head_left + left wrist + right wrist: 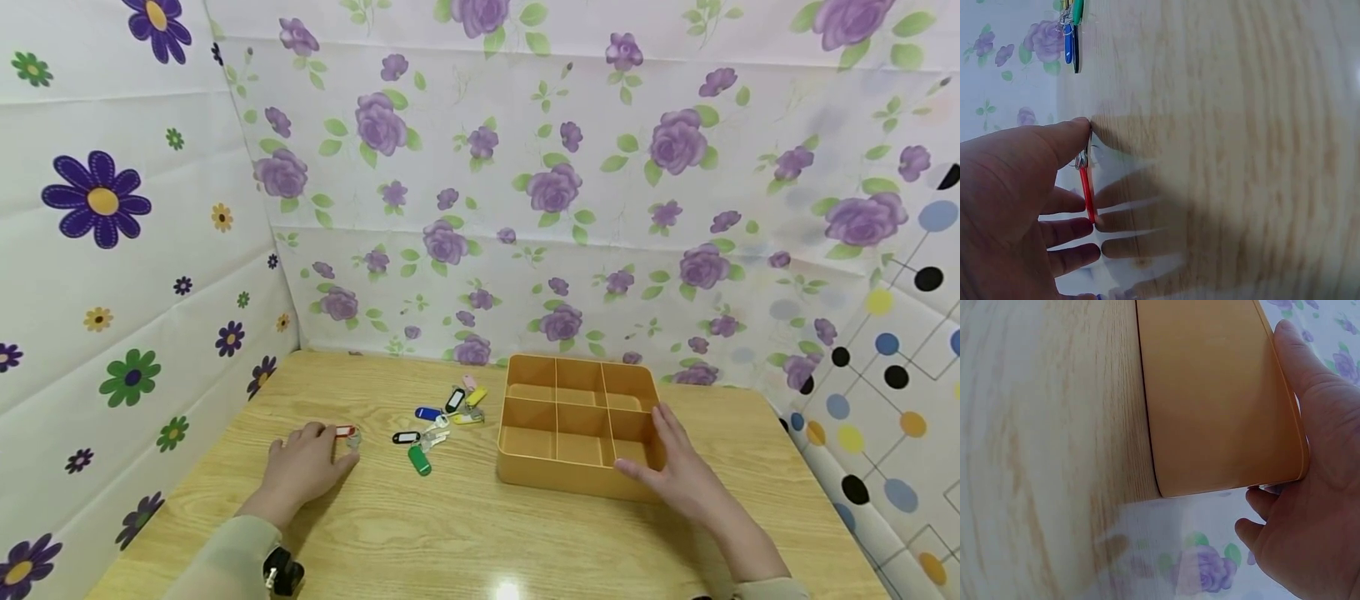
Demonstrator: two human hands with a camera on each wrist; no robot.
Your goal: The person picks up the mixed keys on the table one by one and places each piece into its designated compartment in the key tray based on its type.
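Where the bare tabletop (420,533) runs up to the hands, the left hand (303,467) lies spread, thumb apart from the fingers. Its red key tag (344,431) lies flat just right of the index fingertip, the attached key (355,439) just beyond the thumb tip; I cannot tell whether either is gripped. The right hand (686,475), also spread, touches the near right corner of an orange six-compartment box (555,472). Between the hands, nearer the left, green (419,460), black, blue, yellow and pink key tags cluster. Behind stands a purple-flowered cloth (450,125).
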